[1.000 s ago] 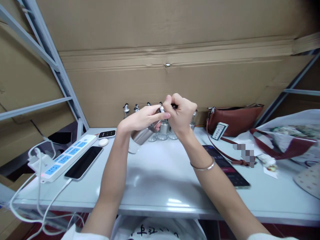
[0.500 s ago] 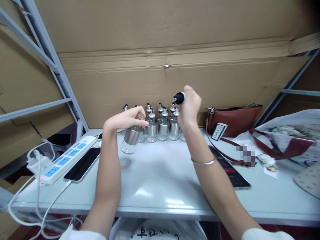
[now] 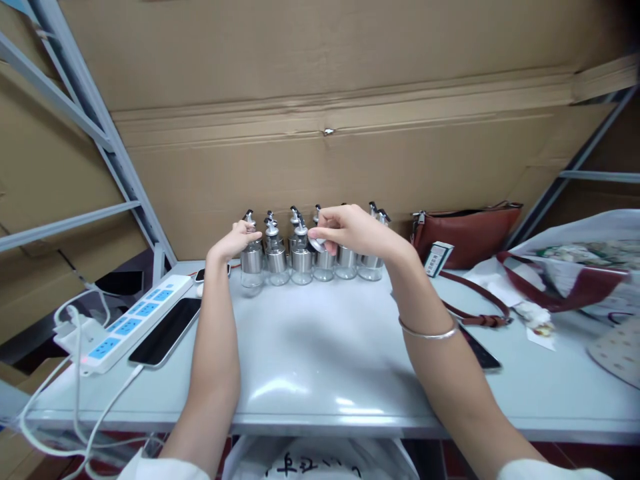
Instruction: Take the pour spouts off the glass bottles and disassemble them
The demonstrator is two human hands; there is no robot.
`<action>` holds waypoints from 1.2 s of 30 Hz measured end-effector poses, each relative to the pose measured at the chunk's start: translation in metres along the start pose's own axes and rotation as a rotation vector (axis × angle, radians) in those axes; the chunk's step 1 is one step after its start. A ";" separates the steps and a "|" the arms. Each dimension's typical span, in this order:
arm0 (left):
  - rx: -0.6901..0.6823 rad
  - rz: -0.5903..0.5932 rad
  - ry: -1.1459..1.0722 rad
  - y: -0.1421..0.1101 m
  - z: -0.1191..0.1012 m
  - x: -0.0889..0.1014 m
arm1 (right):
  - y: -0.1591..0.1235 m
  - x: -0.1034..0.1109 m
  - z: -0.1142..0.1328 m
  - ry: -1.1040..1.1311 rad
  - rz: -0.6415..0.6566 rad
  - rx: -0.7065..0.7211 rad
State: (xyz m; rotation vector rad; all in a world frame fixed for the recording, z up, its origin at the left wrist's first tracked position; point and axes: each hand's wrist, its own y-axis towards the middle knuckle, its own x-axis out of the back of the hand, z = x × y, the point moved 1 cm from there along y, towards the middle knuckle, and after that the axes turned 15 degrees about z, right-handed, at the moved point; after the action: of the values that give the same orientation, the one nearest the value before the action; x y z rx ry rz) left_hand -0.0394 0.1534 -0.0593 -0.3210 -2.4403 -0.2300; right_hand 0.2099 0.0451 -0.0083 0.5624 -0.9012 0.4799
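Note:
Several small glass bottles (image 3: 301, 261) with steel collars and spout tops stand in a row at the back of the white table (image 3: 310, 360). My left hand (image 3: 234, 241) has set the leftmost bottle (image 3: 251, 265) upright at the end of that row, and its fingers still curl around the bottle's top. My right hand (image 3: 350, 230) hovers over the middle of the row, its fingertips pinched on a small pale spout cap (image 3: 317, 243) just above one bottle (image 3: 324, 265). A thin bangle circles my right wrist.
A white power strip (image 3: 127, 323) and a dark phone (image 3: 167, 328) lie at the left, with cables hanging off the edge. A brown bag (image 3: 465, 230), a small box (image 3: 437, 259), a second phone (image 3: 479, 352) and a white red-handled bag (image 3: 575, 280) sit at the right. Cardboard walls the back.
My left hand carried the tilted bottle back and stood it at the row's left end. My right hand came down from head height with the cap to the middle bottles.

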 end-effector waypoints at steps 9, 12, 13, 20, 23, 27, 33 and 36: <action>0.089 0.054 0.068 0.009 0.012 -0.014 | 0.004 -0.001 0.001 -0.179 -0.099 0.073; 0.106 0.094 0.077 0.005 0.010 -0.008 | 0.004 -0.002 -0.001 -0.139 -0.055 0.038; 0.113 0.085 0.099 0.001 0.006 -0.004 | 0.004 -0.002 -0.002 -0.119 -0.032 0.023; -0.262 0.120 0.230 -0.057 -0.065 0.006 | 0.005 -0.009 -0.003 -0.061 0.066 -0.066; -0.255 0.361 0.333 -0.071 -0.093 -0.018 | 0.007 -0.011 0.000 -0.069 0.056 -0.011; -0.339 0.417 0.467 -0.066 -0.112 -0.047 | 0.007 -0.010 0.002 -0.177 -0.056 0.043; -0.410 0.254 0.437 -0.074 -0.121 -0.044 | 0.005 -0.012 0.012 -0.133 -0.253 0.150; -0.514 0.154 0.376 -0.081 -0.127 -0.041 | 0.006 -0.015 0.019 -0.081 -0.396 0.202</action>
State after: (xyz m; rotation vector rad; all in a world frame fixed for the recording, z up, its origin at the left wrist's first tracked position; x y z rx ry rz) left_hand 0.0432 0.0379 0.0051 -0.6236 -1.9468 -0.7786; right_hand 0.1872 0.0351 -0.0098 0.9279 -0.7964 0.1894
